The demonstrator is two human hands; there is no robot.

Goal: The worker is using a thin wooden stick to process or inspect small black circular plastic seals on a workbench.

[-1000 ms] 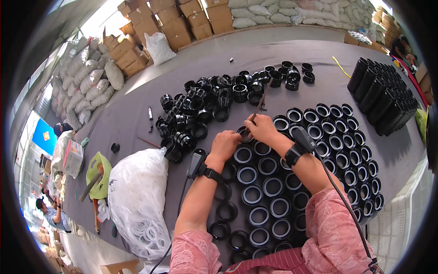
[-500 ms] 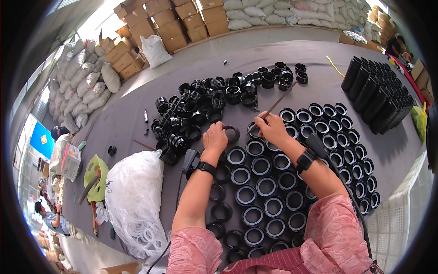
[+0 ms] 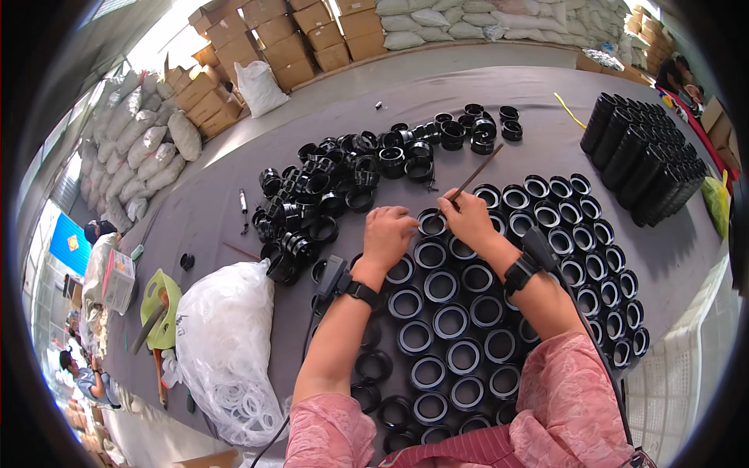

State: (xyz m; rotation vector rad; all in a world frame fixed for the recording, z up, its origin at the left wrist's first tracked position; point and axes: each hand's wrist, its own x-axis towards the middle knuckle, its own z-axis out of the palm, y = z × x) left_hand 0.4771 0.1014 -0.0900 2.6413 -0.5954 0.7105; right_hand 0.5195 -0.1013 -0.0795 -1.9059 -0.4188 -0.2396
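My right hand (image 3: 468,218) pinches a thin dark stick (image 3: 477,171), which slants up and away to the right; its lower end is hard to make out at my fingers. Just left of it, a black ring (image 3: 422,232) with a pale inner ring lies at the far corner of the laid-out rows. My left hand (image 3: 390,238) is closed, its bent fingertips at this ring's left rim. Whatever lies beneath the left palm is hidden. Several more black rings with pale inserts (image 3: 451,320) stretch below my hands. Plain black rings (image 3: 374,365) lie along their left side.
A heap of loose black rings (image 3: 342,173) lies beyond my left hand. Tall stacks of black rings (image 3: 636,148) stand at the far right. On the left are a clear bag of pale rings (image 3: 226,335) and a green basket (image 3: 166,339). A strapped device and cable sit on each wrist.
My left hand has shifted right, closer to my right hand, covering the plain black ring that showed at its fingers. My right hand still holds the stick. The view has shifted slightly.
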